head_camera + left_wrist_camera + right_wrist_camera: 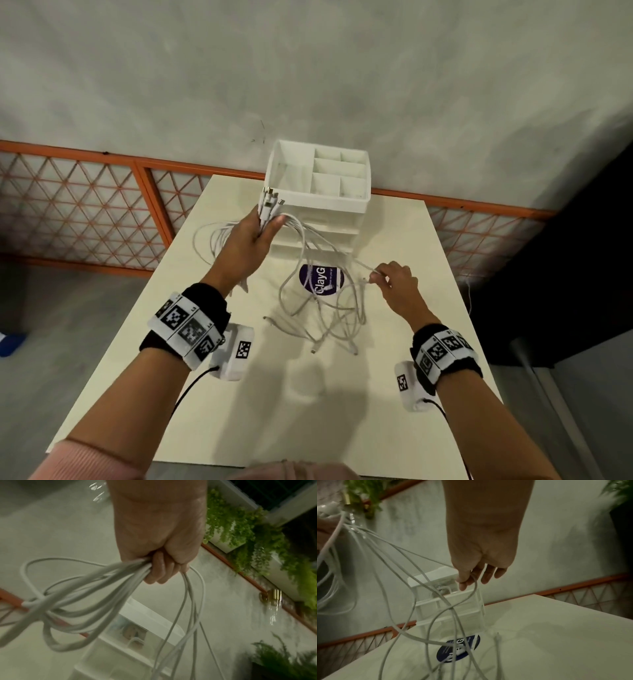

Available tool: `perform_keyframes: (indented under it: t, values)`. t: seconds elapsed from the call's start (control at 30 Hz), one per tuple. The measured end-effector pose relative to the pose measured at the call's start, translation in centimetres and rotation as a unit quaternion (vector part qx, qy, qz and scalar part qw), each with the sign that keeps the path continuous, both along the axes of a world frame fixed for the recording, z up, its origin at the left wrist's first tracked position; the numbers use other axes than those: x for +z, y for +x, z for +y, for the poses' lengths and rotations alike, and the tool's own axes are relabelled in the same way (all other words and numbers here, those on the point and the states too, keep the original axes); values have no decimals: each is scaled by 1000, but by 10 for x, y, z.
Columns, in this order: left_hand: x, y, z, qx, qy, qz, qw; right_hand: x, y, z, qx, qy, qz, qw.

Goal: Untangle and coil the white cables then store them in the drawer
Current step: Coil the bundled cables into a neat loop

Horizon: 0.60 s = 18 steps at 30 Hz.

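Several tangled white cables [318, 298] hang in loops over the cream table [428, 274]. My left hand [255, 229] is raised and grips a bundle of their plug ends [270, 202], fingers curled round the strands [123, 573]. My right hand [394, 279] pinches a single cable strand [471, 576] between thumb and forefinger, lower and to the right. Loose cable ends [342, 346] trail on the tabletop. Behind the hands stands the white drawer unit [356, 209] with an open divided tray on top; its drawers look closed.
A round dark blue sticker [334, 274] lies on the table under the cables. An orange lattice railing [102, 205] runs behind the table along a grey wall. Potted green plants [257, 534] show in the wrist views. The table's right edge borders a dark area.
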<state>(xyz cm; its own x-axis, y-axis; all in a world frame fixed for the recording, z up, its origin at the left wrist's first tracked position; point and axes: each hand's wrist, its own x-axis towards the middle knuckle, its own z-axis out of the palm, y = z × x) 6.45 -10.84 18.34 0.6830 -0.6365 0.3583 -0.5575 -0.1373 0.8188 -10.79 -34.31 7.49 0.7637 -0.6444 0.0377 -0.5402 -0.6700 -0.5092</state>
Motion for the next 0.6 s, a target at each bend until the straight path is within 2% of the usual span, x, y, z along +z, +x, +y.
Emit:
perform_keyframes:
  t: [0.1,0.17,0.27,0.33,0.4,0.47,0.53,0.6]
  values:
    - [-1,-6,-8,-8,0,8,1000,2,1,-3,31,25,-54,998]
    - [1,-8,-13,-9,0,13,1000,18,4,6,66,84,-88,990]
    - [9,-5,-23,3,-13,11,1000,54,9,25,106,217,-180,954]
    - [19,-5,-29,8,-25,5,1000,68,14,34,127,232,-199,944]
    - [30,-5,-35,7,-44,0,999,67,19,37,154,206,-149,955]
    - [39,-3,-40,11,-65,1,998,54,22,34,172,180,-62,967]
    - [46,0,-43,16,-80,-4,997,34,19,26,162,158,35,973]
    - [47,0,-44,6,-73,-23,997,18,13,18,133,142,82,977]
